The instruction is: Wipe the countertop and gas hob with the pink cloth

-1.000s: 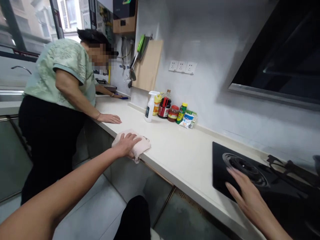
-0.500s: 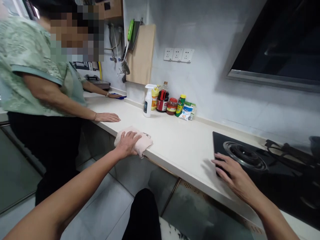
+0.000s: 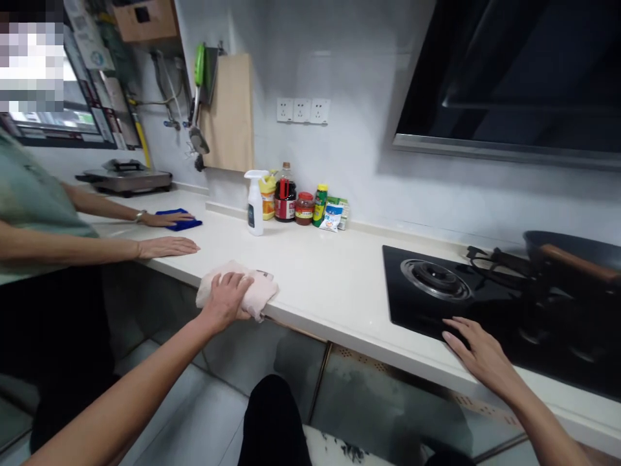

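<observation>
Soft pink cloth (image 3: 252, 292), matt, rumpled. Counter (image 3: 339, 285) smooth pale stone-like, slight sheen. Hob (image 3: 412, 304) glossy black glass. Cutting board (image 3: 233, 113) matt wood. Spray bottle (image 3: 254, 204) white plastic.
</observation>
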`<state>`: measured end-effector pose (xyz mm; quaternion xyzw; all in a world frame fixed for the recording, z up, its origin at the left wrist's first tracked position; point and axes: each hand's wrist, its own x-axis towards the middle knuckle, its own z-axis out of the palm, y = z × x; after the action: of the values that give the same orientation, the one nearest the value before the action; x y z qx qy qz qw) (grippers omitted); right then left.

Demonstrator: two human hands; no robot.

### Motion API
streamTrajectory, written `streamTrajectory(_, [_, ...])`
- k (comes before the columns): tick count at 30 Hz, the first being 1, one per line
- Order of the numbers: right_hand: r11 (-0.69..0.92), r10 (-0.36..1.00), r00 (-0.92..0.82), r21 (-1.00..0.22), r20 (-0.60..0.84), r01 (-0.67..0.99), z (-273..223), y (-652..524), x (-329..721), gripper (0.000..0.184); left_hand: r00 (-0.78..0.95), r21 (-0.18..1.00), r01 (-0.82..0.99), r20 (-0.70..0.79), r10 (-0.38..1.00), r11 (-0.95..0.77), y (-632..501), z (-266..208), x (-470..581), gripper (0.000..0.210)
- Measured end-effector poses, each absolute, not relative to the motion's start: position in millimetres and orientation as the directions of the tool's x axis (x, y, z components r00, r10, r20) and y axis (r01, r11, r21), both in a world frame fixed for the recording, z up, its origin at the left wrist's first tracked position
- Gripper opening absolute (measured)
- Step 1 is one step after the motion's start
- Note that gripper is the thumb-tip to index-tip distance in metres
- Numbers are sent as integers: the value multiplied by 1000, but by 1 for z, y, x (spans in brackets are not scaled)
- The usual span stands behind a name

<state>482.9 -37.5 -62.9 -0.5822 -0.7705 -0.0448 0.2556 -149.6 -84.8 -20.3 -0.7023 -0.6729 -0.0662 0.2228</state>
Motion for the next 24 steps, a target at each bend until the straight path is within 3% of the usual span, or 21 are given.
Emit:
streamTrajectory(8, [316, 883, -175, -277, 435, 908, -55, -43, 475, 51, 254, -208, 960, 356, 899, -189, -85, -21, -51, 85])
streamTrajectory(15, [357, 842, -212, -218, 497, 908, -74, -39, 480, 51, 529, -191, 847, 388, 754, -496, -79, -48, 95, 106])
streamTrajectory(20, [371, 850, -241, -207, 468, 905, -78, -39, 490, 53, 639, -255, 762, 440, 631, -595, -85, -56, 185, 90])
streamTrajectory(24, [380, 853, -258, -201, 454, 903, -74, -43, 492, 52, 688, -278, 709, 473, 550, -649, -90, -51, 199, 83])
